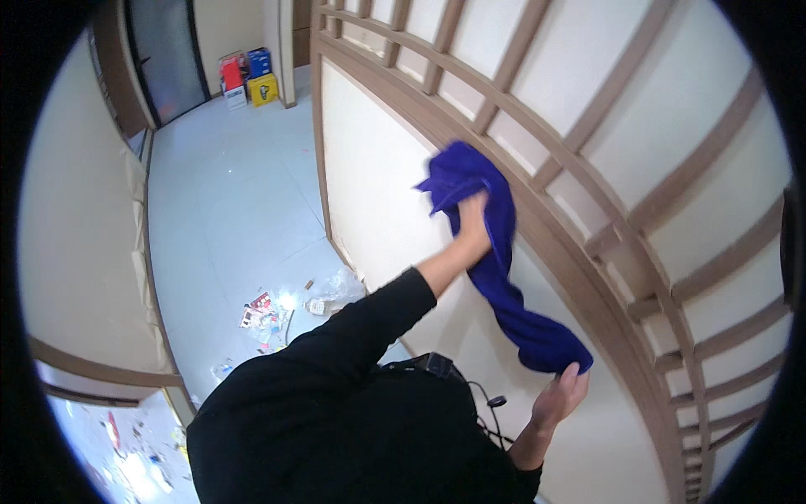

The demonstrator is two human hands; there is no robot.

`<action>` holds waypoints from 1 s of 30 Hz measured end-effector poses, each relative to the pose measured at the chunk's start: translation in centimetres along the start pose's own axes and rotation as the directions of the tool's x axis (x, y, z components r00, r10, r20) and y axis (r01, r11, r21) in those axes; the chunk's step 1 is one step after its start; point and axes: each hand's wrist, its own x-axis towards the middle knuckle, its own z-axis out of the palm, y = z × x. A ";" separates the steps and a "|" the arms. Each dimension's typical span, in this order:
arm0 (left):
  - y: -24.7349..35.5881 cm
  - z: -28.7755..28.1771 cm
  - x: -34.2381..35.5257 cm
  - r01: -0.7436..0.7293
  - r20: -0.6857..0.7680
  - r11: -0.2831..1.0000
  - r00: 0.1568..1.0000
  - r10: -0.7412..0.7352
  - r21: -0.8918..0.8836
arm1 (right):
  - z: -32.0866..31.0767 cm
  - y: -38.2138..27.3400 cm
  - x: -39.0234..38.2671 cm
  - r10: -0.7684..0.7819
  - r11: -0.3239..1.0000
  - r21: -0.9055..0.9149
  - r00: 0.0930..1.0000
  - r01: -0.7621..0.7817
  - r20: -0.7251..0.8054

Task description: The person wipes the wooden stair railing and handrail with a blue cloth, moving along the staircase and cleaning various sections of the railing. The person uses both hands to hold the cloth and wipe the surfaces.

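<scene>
A dark blue cloth (504, 290) stretches between my two hands in front of the wooden lattice (537, 147). My left hand (475, 220) is closed on its upper part, which lies bunched against the lattice's lower rail; folds of fabric cover most of the fingers. Lower down and to the right, my right hand (561, 395) pinches the other end of the cloth between thumb and fingers. Below the rail, the cloth hangs close to the cream wall panel (369, 151). Contact with the panel cannot be made out.
Plastic bags and a bottle (317, 307) lie among scattered scraps (264, 315) on the pale floor (227, 193). Colourful boxes (248, 76) stand at the far end near a dark-framed door (168, 59). Black cables (495, 412) hang by my waist. Another wall (84, 227) runs along the left.
</scene>
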 end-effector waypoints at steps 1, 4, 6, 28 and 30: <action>1.8 -0.1 -0.1 -0.058 0.121 0.987 0.992 0.040 0.152 | 0.8 -0.4 0.6 -0.010 0.998 0.063 1.000 0.008 0.029; 3.5 -0.2 0.2 -0.297 0.079 0.944 0.954 0.289 0.140 | 2.1 0.1 1.4 -0.027 0.991 0.135 0.998 0.020 0.049; 2.5 -1.4 2.3 -0.204 0.248 0.952 0.958 0.145 0.229 | 2.8 0.5 1.7 -0.020 0.987 0.158 0.999 0.015 0.026; -25.6 -15.6 31.7 0.239 -0.118 0.960 0.968 -0.222 0.148 | 27.3 -1.2 7.8 -0.158 0.987 0.142 0.595 0.074 0.788; -26.1 -16.3 32.5 0.297 -0.280 0.946 0.926 -0.252 0.133 | 28.4 -1.6 7.7 -0.169 0.985 0.156 0.610 0.075 0.774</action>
